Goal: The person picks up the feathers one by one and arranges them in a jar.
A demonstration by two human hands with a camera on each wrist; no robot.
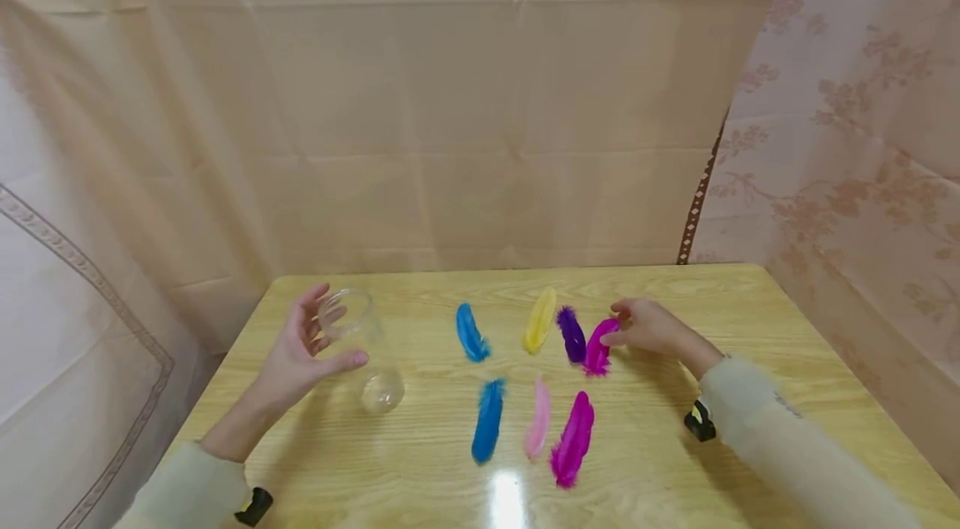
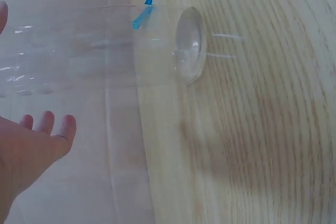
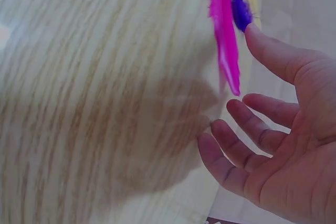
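Note:
A tall clear vase (image 1: 382, 391) with a round foot stands upright on the left of the table. My left hand (image 1: 302, 350) is spread about its upper part, thumb on the near side and fingers on the far side. In the left wrist view a gap shows between those fingers (image 2: 68, 127) and the vase wall. Over on the right, my right hand (image 1: 648, 325) reaches to a magenta feather (image 1: 597, 352), thumb and loosely bent fingers either side of it. The right wrist view shows its fingertips (image 3: 234, 107) close by the feather's quill, not pinching it. A purple feather (image 1: 572, 336) lies just left.
A yellow feather (image 1: 540, 321) and a blue feather (image 1: 471, 332) lie in the back row. Nearer me lie another blue feather (image 1: 488, 421), a pale pink feather (image 1: 537, 419) and a larger magenta feather (image 1: 573, 439). Behind the wooden table (image 1: 420, 462) hangs a beige curtain (image 1: 465, 129).

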